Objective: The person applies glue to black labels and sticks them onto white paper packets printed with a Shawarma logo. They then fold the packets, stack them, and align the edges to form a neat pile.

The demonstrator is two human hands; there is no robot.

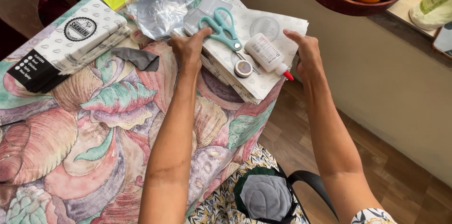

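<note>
At the table's far right corner, both hands grip a stack of white paper bags: left hand on its near-left edge, right hand on its right. Scissors, glue bottle and tape roll lie untouched on top.

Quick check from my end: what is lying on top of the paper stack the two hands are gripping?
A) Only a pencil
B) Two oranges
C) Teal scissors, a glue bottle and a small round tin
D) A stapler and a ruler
C: the teal scissors, the white glue bottle with its red tip and a small round tin lie on the paper stack, which the left hand and right hand grip at its sides.
</note>
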